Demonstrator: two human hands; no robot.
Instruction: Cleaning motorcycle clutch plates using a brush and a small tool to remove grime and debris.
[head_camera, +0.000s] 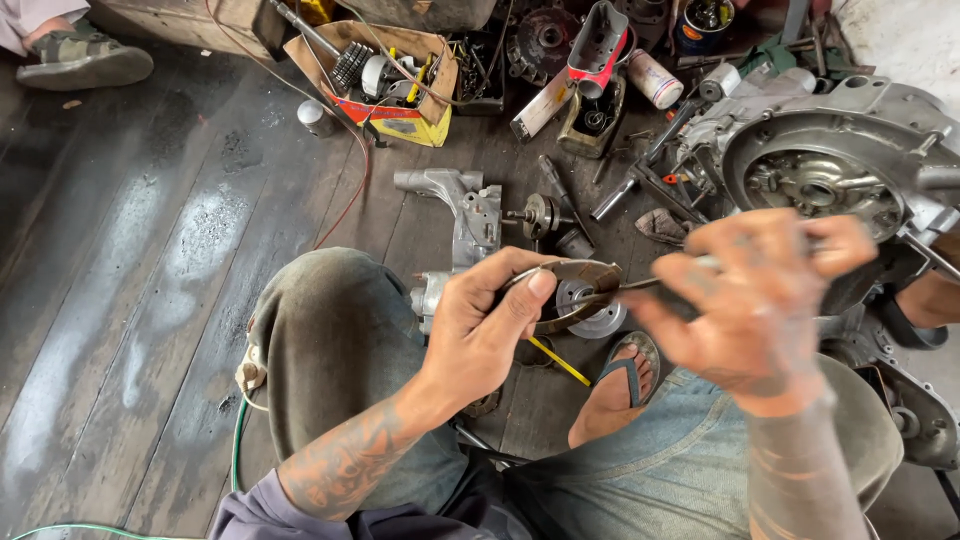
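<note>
A person seated low over a dark plank floor (150, 300) works on a round, rust-brown metal disc (570, 290), held up above the knees between both hands. The left hand (480, 330) closes around the disc's near-left rim, thumb pressed across the top edge and fingers curled underneath. The right hand (760, 300) is clenched around the handle of a slim metal tool (640, 285), whose shaft runs almost level from right to left, its tip meeting the disc's right side. The tool's long axis thus points from the right hand straight toward the left, with the disc between the two and nearer the left.

Directly below the disc on the floor lie a grey pulley-like wheel (595, 318) and a thin yellow strip (558, 360), beside the person's foot in a grey sandal (625, 385). A pale cast-metal housing (465, 215) stands just beyond the left hand. To the right, close behind the right hand, sits a large open engine casing (830, 170). Farther off are a cardboard box of parts (385, 75), a small flywheel on a shaft (540, 215) and scattered spanners. Another person's sandalled foot (80, 55) shows at the upper left, well apart.
</note>
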